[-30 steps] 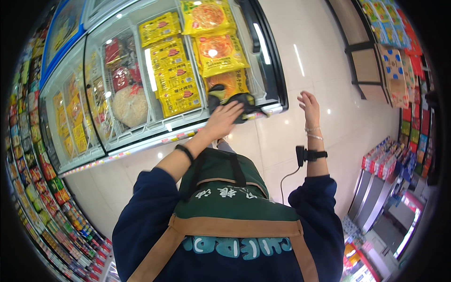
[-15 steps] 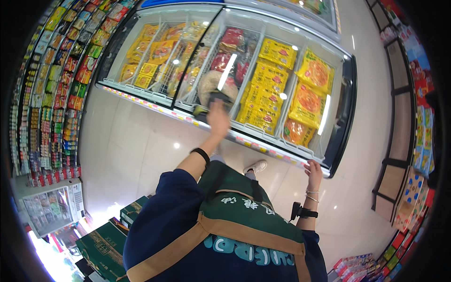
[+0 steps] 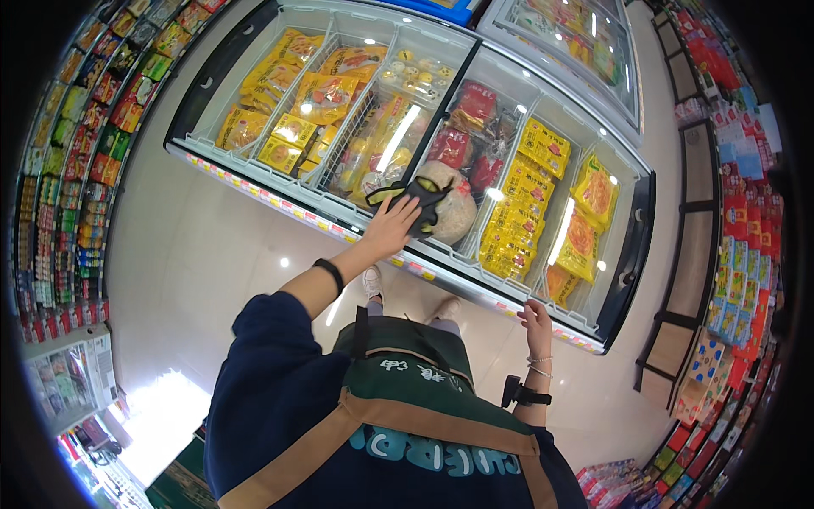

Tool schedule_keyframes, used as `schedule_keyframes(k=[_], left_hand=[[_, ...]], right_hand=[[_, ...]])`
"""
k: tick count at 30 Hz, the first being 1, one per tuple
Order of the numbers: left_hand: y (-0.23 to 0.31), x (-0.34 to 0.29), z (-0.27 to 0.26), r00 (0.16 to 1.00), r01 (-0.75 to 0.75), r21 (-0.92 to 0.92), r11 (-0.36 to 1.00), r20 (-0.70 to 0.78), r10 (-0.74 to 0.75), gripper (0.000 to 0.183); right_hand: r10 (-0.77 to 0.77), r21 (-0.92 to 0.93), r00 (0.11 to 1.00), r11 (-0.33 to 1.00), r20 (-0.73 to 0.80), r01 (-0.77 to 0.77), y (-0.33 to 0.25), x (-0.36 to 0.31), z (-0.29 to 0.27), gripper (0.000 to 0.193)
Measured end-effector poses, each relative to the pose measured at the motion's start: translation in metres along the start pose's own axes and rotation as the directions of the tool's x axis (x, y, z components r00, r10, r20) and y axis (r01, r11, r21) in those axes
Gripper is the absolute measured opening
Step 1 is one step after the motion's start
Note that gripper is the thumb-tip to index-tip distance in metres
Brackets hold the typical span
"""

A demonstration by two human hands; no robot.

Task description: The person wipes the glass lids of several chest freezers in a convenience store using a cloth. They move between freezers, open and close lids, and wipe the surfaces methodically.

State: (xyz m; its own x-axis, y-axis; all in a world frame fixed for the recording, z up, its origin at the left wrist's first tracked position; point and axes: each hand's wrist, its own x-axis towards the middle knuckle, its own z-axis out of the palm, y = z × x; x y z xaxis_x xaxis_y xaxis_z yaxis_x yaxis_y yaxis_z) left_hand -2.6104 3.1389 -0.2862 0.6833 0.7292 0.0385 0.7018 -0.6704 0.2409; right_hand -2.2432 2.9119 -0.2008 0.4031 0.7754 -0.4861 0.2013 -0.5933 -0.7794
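My left hand [image 3: 395, 226] presses a black and yellow-green work glove [image 3: 426, 204] against the glass top of a chest freezer [image 3: 254, 188], near its front edge. The glove is bunched under my fingers and lies beside the dark bar between the two glass panes. Beneath the glass, partly covered by the glove, is a round pale bag [image 3: 455, 214]. Further right, my right hand [image 3: 536, 327] is at the freezer's front rim, its fingers loosely curled and apart, holding nothing. Whether its fingertips touch the rim I cannot tell.
Wire dividers inside the freezer separate yellow packets [image 3: 513, 216], red bags [image 3: 449, 146] and other frozen packs. A second freezer [image 3: 585, 51] adjoins it behind. Packed shelves [image 3: 80, 153] rise at left; another shelf run [image 3: 750, 254] stands at right. My shoes [image 3: 373, 282] show below the front edge.
The view has turned, moving the freezer in the picture. My left hand has slid the glove leftward over the glass toward the dark bar. My right hand sits further from the freezer's right corner.
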Motion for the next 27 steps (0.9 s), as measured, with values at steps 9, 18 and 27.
schedule_keyframes(k=[9,18,27], left_hand=[[-0.033,0.186,0.011,0.986,0.138,-0.017,0.99,-0.09,-0.139,0.069],[0.006,0.054,-0.011,0.991,-0.035,0.031,0.999,0.127,0.031,0.081],[-0.056,0.313,-0.008,0.999,0.015,0.257,0.966,0.046,-0.028,0.077]], right_hand=[[-0.262,-0.191,0.953,0.938,0.152,0.288,-0.069,0.02,0.058,0.037],[-0.363,-0.362,0.929,0.877,-0.071,0.315,-0.04,0.109,0.095,0.049],[-0.188,-0.695,0.925,0.711,-0.329,-0.103,-0.103,0.206,0.169,0.095]])
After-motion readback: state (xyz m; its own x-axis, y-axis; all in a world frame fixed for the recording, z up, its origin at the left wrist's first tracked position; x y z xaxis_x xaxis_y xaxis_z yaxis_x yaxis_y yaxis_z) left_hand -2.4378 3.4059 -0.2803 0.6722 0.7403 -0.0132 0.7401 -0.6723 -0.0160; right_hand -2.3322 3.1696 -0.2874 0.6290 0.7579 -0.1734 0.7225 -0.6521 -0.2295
